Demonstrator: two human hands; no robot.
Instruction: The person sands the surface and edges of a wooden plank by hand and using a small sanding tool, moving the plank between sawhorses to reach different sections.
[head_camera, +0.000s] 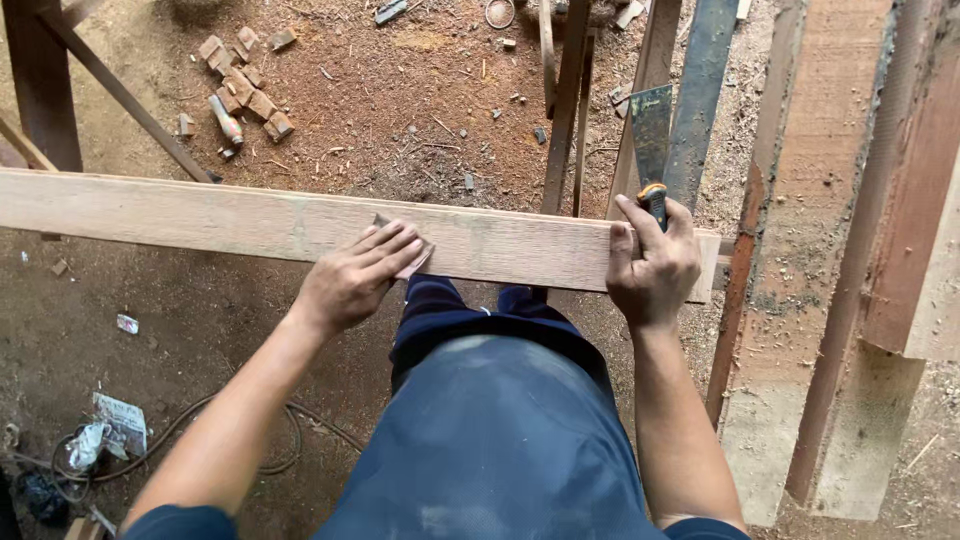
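From the head view, the left hand (355, 277) lies flat, fingers spread, on a long wooden plank (230, 222) stretching across above the sawdust-strewn floor (400, 110), while the right hand (652, 262) is closed round a handsaw (651, 135) handle at the plank's right end.

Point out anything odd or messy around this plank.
Nothing wrong with the plank itself. The mess is below: offcut wood blocks lie scattered on the sawdust floor, with crumpled paper scraps and a loose cable at lower left.
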